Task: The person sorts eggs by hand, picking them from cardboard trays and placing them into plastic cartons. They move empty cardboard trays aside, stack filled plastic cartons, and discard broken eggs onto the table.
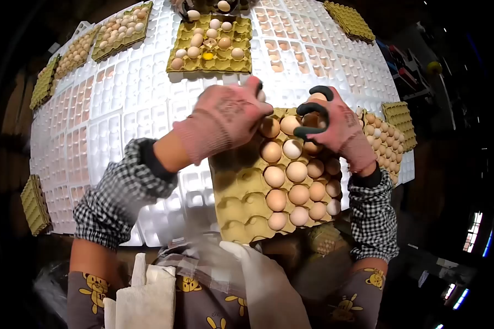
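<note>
A yellow-brown egg tray (239, 200) lies before me, with rows of brown and pale eggs (296, 171) over its right part and bare cups at its left. Above the far edge of this tray is my left hand (225, 116), in a pink glove, its fingers closed around a pale egg (262, 96) that is mostly hidden. My right hand (337, 123), gloved in pink with dark fingertips, curls over the tray's far right part. Its fingers are bent around brown eggs (317, 97), which they partly cover.
White moulded trays (107, 120) cover the lit table, some with eggs. Another egg tray (208, 66) with a broken egg's yolk (207, 56) lies ahead, near another person's gloved hands (206, 7). More egg trays (121, 46) line the edges. At right stands a full tray (384, 140).
</note>
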The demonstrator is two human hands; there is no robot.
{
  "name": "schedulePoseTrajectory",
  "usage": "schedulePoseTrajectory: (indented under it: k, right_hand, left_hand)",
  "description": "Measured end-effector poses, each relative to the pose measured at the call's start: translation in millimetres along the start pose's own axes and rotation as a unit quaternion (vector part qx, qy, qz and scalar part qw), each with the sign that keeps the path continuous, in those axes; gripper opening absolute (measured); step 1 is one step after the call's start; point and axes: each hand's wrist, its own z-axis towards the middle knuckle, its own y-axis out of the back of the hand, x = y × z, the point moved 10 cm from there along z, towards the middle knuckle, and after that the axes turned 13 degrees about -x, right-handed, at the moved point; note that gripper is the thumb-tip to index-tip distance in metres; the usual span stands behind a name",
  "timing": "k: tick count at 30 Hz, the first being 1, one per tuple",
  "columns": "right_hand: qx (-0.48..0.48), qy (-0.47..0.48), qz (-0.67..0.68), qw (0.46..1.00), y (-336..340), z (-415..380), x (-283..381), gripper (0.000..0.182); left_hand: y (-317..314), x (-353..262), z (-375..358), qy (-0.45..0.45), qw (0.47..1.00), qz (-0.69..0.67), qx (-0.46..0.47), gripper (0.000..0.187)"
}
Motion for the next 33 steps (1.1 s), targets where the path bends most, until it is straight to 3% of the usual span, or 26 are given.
schedulePoseTrajectory:
  k: [1, 5, 7, 8, 9, 10, 11, 12, 13, 14, 15, 17, 19, 20, 21, 23, 24, 25, 26, 27, 29, 31, 33]
  right_hand:
    - [0.044, -0.042, -0.148, 0.987, -3.0, 7.0, 6.7, 0.036]
    - [0.126, 0.023, -0.252, 0.959, -26.9, 12.3, 7.9, 0.032]
    - [0.016, 0.033, 0.000, 0.999, -3.6, 11.7, -5.1, 0.038]
    - [0.041, -0.138, 0.253, 0.957, -7.4, 0.9, -30.3, 0.040]
    - [0.019, -0.152, 0.417, 0.896, -1.5, -12.6, -28.8, 0.046]
    - [0.024, -0.225, 0.656, 0.720, -18.6, -30.1, -36.6, 0.048]
    - [0.018, -0.274, 0.838, 0.472, -33.8, -47.3, -33.9, 0.051]
    - [0.036, -0.249, 0.891, 0.377, -34.5, -55.9, -6.9, 0.053]
    - [-0.002, -0.279, 0.893, 0.354, -40.4, -64.7, 1.9, 0.054]
    - [0.118, -0.309, 0.877, 0.349, -43.1, -67.6, 62.7, 0.054]
    - [0.254, -0.322, 0.848, 0.336, -45.1, -74.4, 116.7, 0.054]
    - [0.054, -0.280, 0.875, 0.391, -105.4, -110.1, 94.8, 0.058]
    - [0.066, -0.229, 0.748, 0.620, -99.2, -125.9, 174.0, 0.060]
    - [0.068, -0.232, 0.741, 0.626, -112.8, -126.4, 189.7, 0.058]
    - [0.071, -0.235, 0.735, 0.632, -126.1, -124.9, 202.2, 0.056]
    - [0.119, -0.307, 0.652, 0.683, -176.2, -98.6, 233.0, 0.049]
    - [0.109, -0.369, 0.646, 0.659, -201.8, -86.3, 237.2, 0.050]
    - [0.094, -0.430, 0.638, 0.632, -230.1, -74.3, 237.6, 0.050]
    - [0.052, -0.404, 0.571, 0.713, -244.8, -48.9, 233.2, 0.053]
    - [0.010, -0.369, 0.496, 0.786, -258.3, -22.2, 225.0, 0.055]
    - [-0.161, -0.164, 0.312, 0.922, -267.0, 31.7, 206.4, 0.059]
    - [-0.232, -0.132, 0.131, 0.955, -266.0, 73.5, 204.8, 0.057]
    - [-0.178, -0.214, 0.046, 0.959, -284.6, 107.1, 194.7, 0.054]
  left_hand:
    - [-20.6, -8.7, 10.7, -0.007, 0.995, 0.052, 0.091, 0.030]
    - [-37.7, -25.1, 17.5, -0.034, 0.978, 0.118, 0.168, 0.028]
    - [-31.9, -28.1, 22.6, -0.072, 0.987, 0.098, 0.107, 0.027]
    - [-26.0, -15.7, 21.6, -0.020, 0.990, 0.039, 0.133, 0.031]
    - [-12.8, 1.0, 14.8, 0.008, 1.000, -0.016, -0.014, 0.034]
    - [-2.3, 28.4, 2.7, 0.065, 0.983, -0.157, -0.061, 0.041]
    - [-1.3, 54.7, -12.2, 0.113, 0.887, -0.437, -0.095, 0.045]
    - [8.1, 66.9, -38.0, 0.248, 0.767, -0.583, -0.098, 0.047]
    - [11.9, 82.4, -72.6, 0.307, 0.708, -0.626, -0.114, 0.047]
    - [10.4, 99.4, -133.4, 0.267, 0.612, -0.733, -0.128, 0.049]
    - [12.3, 119.0, -171.1, 0.303, 0.633, -0.693, -0.165, 0.046]
    - [-0.1, 192.9, -261.8, 0.475, 0.662, -0.534, -0.226, 0.039]
    - [-12.0, 258.7, -335.8, 0.578, 0.654, -0.399, -0.281, 0.033]
    - [-6.9, 261.9, -342.1, 0.606, 0.635, -0.397, -0.268, 0.031]
    - [-22.4, 292.5, -348.8, 0.522, 0.734, -0.318, -0.296, 0.034]
    - [3.6, 285.2, -302.9, 0.382, 0.843, -0.181, -0.333, 0.039]
    - [7.6, 283.1, -279.0, 0.348, 0.861, -0.122, -0.349, 0.043]
    - [-9.4, 297.9, -261.9, 0.403, 0.875, -0.021, -0.266, 0.050]
    - [-30.2, 312.3, -246.4, 0.445, 0.884, 0.000, -0.142, 0.054]
    - [-59.2, 334.3, -247.3, 0.468, 0.877, -0.016, -0.107, 0.053]
    - [-63.9, 339.8, -250.3, 0.430, 0.892, -0.010, -0.138, 0.055]
    - [-77.9, 341.2, -269.1, 0.401, 0.906, -0.028, -0.135, 0.062]
    - [-51.4, 322.6, -279.9, 0.306, 0.910, -0.053, -0.273, 0.060]
